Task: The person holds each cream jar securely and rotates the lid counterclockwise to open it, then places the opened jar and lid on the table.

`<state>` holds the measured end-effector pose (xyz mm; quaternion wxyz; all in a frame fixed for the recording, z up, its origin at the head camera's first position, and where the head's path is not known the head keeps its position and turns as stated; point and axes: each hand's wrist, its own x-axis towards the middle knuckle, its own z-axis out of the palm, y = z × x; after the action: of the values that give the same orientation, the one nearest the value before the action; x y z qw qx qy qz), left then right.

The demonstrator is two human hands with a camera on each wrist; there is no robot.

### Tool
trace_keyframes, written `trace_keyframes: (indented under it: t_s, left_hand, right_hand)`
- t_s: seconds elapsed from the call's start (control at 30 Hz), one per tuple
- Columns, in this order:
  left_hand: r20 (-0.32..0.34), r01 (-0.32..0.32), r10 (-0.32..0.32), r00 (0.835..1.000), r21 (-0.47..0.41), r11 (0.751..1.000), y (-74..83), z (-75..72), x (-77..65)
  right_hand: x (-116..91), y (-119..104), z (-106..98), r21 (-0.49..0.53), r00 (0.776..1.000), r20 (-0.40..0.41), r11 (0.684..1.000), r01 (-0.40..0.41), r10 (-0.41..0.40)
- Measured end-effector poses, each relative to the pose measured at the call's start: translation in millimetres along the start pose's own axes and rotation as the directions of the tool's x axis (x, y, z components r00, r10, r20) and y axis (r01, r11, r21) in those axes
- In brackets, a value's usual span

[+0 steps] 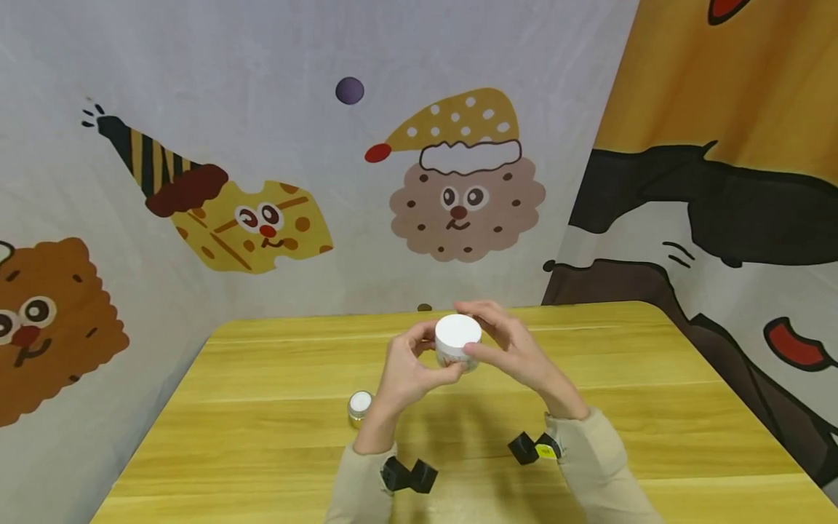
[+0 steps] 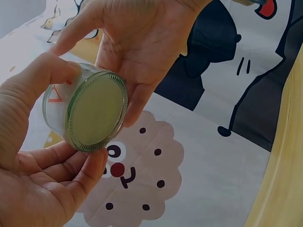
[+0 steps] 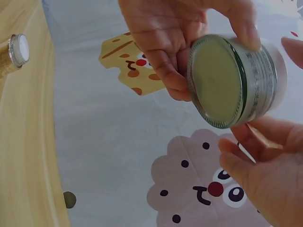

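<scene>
A round glass jar (image 1: 450,356) with a wide white lid (image 1: 457,331) is held up above the table, slightly tilted. My left hand (image 1: 407,372) grips its body, thumb on the near side and fingers on the far side. Around the lid, my right hand (image 1: 520,353) has its thumb at the near edge and its fingers at the back. Both wrist views show the jar's pale green glass base (image 2: 97,111); small dark print (image 3: 259,78) runs along its side in the right wrist view. Exact contact of the right fingertips is partly hidden.
A smaller jar (image 1: 359,407) with a white top and gold body stands on the wooden table (image 1: 275,407), left of my left forearm. Behind the table hangs a cloth (image 1: 275,94) printed with cartoon food. Both wrists carry black devices (image 1: 409,475).
</scene>
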<state>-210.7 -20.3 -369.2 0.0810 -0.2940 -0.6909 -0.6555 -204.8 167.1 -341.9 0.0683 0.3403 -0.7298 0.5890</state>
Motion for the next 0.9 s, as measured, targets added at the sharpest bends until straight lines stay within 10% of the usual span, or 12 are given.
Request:
trace_keyframes:
  t_s: [0.23,0.57,0.9]
  left_hand:
    - [-0.024,0.022,-0.022,0.999,0.013,1.000,1.5,-0.2,0.9]
    - [-0.016,0.038,-0.038,0.999,0.008,0.999,-1.2,-1.3,-1.7]
    - [-0.019,0.029,-0.029,0.999,0.007,1.000,-0.5,-1.1,-0.1]
  right_hand:
    - [0.7,0.7,7.0,-0.107,0.986,-0.164,0.993,-0.044,0.026]
    - [-0.6,2.3,4.0,-0.051,0.999,-0.031,0.998,0.038,-0.040]
    - [0.5,2.4,10.0,-0.086,0.989,-0.140,0.995,-0.053,0.041]
